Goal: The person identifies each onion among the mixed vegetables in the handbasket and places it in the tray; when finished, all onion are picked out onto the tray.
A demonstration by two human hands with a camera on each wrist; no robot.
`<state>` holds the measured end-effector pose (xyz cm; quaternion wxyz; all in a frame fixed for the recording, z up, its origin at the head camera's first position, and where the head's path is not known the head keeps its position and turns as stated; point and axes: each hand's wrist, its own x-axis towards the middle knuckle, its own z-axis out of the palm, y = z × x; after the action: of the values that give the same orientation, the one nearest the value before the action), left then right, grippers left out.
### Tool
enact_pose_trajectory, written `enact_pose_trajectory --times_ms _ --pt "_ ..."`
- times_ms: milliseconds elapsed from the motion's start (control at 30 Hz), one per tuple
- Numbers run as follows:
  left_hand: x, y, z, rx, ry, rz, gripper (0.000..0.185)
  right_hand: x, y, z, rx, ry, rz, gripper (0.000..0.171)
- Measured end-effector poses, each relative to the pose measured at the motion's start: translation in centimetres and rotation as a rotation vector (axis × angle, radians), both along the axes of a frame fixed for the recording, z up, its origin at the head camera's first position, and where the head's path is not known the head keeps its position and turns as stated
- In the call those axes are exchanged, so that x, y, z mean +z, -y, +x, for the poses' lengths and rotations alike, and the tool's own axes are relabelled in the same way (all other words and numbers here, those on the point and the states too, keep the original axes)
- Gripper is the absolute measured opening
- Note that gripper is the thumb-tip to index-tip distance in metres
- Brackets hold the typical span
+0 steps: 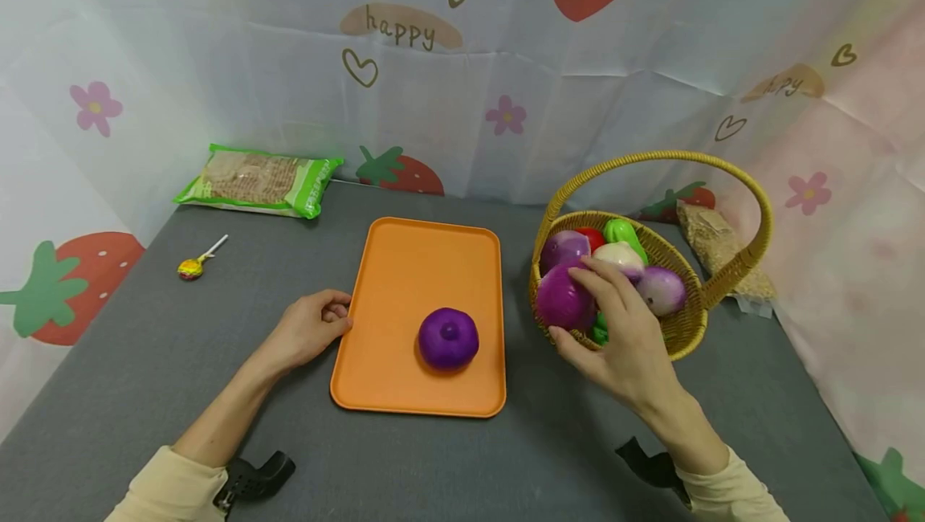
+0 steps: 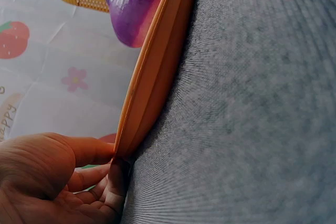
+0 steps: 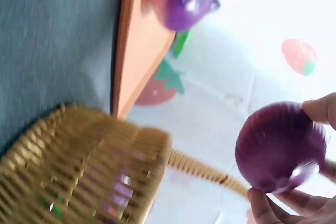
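My left hand (image 1: 307, 331) pinches the left rim of an orange tray (image 1: 405, 265), thumb above and fingers beneath in the left wrist view. On the tray sits a glossy purple onion (image 1: 448, 339) with its pointed tip up. Over at the right, my right hand (image 1: 625, 329) grips a second, redder-purple onion (image 3: 278, 148) between thumb and fingers. The right wrist view has this onion raised above the rim of a woven basket (image 3: 79, 156). Inside the basket lie purple-and-white vegetables (image 1: 661, 291), a green pepper (image 1: 623, 234) and a red piece (image 1: 592, 238), partly covered by my hand.
The basket's tall handle (image 1: 665, 156) arches over its contents. A green-edged food packet (image 1: 253, 181) lies at the back left, with a lollipop (image 1: 191, 267) in front of it. Behind the basket at right is a clear bag of grain-like bits (image 1: 711, 237). A printed curtain hangs behind the grey table.
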<state>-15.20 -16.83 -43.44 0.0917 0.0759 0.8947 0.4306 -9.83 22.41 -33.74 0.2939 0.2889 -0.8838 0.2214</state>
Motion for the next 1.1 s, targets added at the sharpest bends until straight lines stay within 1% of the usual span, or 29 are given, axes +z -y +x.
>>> enact_pose_trajectory --times_ms 100,233,333,567,733,867,1100 --pt "0.0 0.0 0.0 0.001 0.0 0.001 0.039 -0.6 1.0 0.3 0.066 -0.015 0.049 0.058" --pt "-0.1 0.0 0.0 0.0 -0.005 0.0 0.039 -1.7 2.0 0.7 0.115 0.095 0.105 0.063" --pt "-0.1 0.0 0.1 -0.003 -0.007 0.0 0.039 -2.6 2.6 0.8 0.119 0.15 0.156 0.066" --pt "0.0 -0.1 0.0 -0.002 -0.004 -0.006 0.04 -4.2 3.5 0.7 0.144 0.146 0.233 0.061" --pt "-0.1 0.0 0.0 -0.003 -0.007 -0.015 0.039 -4.8 4.2 0.8 0.12 0.171 0.319 0.059" --pt "-0.1 0.0 -0.1 -0.001 -0.007 -0.014 0.039 -5.3 4.8 0.9 0.147 0.152 0.379 0.055" --pt "0.0 0.0 -0.1 0.0 -0.006 -0.014 0.039 -5.9 5.8 0.7 0.194 0.115 0.402 0.051"
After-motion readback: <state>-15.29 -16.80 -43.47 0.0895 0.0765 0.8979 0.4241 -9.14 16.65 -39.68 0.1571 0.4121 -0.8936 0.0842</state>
